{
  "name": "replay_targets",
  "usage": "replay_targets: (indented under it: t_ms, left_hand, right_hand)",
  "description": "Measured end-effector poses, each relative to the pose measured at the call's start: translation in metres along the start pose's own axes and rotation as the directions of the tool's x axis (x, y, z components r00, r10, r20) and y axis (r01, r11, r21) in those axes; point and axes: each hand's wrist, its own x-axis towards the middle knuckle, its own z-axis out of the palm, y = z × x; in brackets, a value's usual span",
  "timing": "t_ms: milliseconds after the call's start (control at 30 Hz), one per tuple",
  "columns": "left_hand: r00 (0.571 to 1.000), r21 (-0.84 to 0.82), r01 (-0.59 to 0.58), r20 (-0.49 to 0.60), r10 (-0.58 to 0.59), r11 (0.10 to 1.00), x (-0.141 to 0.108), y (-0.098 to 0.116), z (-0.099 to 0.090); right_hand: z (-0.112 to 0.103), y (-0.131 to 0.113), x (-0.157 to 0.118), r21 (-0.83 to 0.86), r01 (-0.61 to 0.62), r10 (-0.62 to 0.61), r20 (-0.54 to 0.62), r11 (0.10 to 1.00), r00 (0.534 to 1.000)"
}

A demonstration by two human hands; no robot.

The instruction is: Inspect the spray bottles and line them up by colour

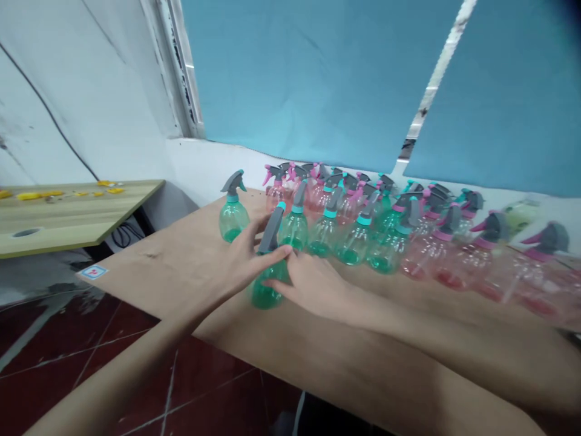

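Observation:
A green spray bottle (267,293) with a grey head stands upright near the table's front edge, between my two hands. My left hand (245,254) is wrapped round its neck from the left, thumb across the front. From the right, my right hand (313,281) grips the bottle's body, with its thumb low on the side. Just behind, several green bottles (323,236) stand in a row. Another green bottle (233,219) stands apart at the back left.
Pink spray bottles (449,260) stand at the right and along the back wall. The brown table (172,254) has a small label (94,272) at its left corner. A wooden desk (91,212) with yellow pieces is at the far left. A blue covering (318,85) hangs behind.

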Motion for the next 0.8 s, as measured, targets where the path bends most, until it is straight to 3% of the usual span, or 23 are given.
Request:
replay_targets:
  t_ms: [133, 267, 500, 667, 800]
  left_hand:
    - [0.999, -0.09, -0.031, 0.019, 0.033, 0.995, -0.001, 0.029, 0.037]
    - [0.996, -0.152, -0.056, 0.063, 0.066, 0.987, -0.003, 0.048, 0.078]
    - [0.971, -0.307, -0.022, 0.222, 0.094, 0.951, 0.003, 0.08, 0.148]
    - [0.947, -0.312, -0.056, 0.284, 0.15, 0.948, 0.014, 0.094, 0.183]
    - [0.938, -0.292, -0.075, 0.304, 0.167, 0.953, 0.022, 0.102, 0.202]
  right_hand:
    - [-0.013, 0.009, -0.04, -0.13, -0.024, 0.021, -0.026, 0.991, 0.999]
    - [-0.02, 0.035, -0.075, -0.194, -0.063, 0.05, -0.071, 0.979, 0.996]
    - [-0.021, 0.108, -0.132, -0.1, -0.075, 0.056, -0.178, 0.992, 0.982]
    - [-0.028, 0.168, -0.169, -0.188, -0.034, 0.008, -0.137, 0.982, 0.991]
    - [-0.026, 0.213, -0.192, -0.117, -0.053, 0.048, -0.046, 0.992, 0.998]
